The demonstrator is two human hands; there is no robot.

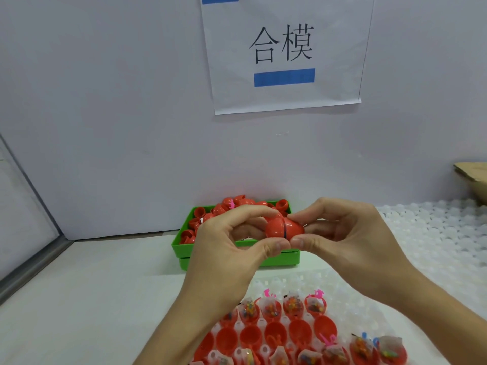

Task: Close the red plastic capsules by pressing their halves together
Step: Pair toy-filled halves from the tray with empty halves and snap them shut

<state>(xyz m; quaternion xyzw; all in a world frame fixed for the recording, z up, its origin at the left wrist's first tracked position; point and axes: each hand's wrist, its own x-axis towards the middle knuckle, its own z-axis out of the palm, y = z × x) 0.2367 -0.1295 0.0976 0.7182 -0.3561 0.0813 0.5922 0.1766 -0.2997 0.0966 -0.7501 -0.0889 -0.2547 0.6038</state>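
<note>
Head view: left hand and right hand pinch red capsule.

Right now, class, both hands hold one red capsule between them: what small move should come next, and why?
Probably a firmer squeeze inward. The left hand and right hand pinch the two halves of the red capsule, yet a dark seam line shows round its middle, so it may not be fully snapped shut.

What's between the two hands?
Head view: a red capsule, held between the left hand and right hand, a dark seam line still showing between its halves.
</note>
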